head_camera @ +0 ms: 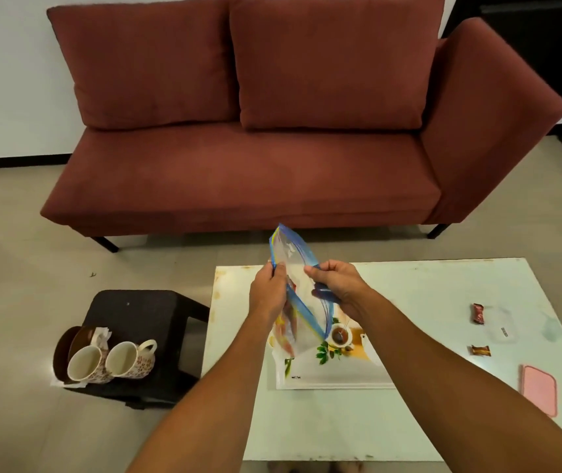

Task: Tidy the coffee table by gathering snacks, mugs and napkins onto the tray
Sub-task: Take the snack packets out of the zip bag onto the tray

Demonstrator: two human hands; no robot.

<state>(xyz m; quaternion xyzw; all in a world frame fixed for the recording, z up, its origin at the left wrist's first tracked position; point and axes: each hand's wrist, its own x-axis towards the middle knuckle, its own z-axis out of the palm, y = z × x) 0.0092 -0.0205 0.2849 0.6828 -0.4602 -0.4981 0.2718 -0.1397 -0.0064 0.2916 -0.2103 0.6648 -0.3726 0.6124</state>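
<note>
My left hand (270, 290) and my right hand (337, 284) both grip a clear zip bag (293, 257) with a blue seal, held above the white coffee table (409, 291). Reddish items show inside the bag near its lower part. Under the bag lies a white printed tray (334, 373) with a teacup picture. Two wrapped candies lie to the right: a red candy (478, 314) and a brown candy (481, 350). Two floral mugs (110, 361) lie on their sides on a low black stool (143, 319) at the left, with crumpled napkins (101, 336) and brown saucers (68, 349) beside them.
A pink lid (539, 389) and a clear plastic container (503, 327) lie near the table's right edge. A dark red sofa (238, 172) stands behind the table. The floor around is grey tile.
</note>
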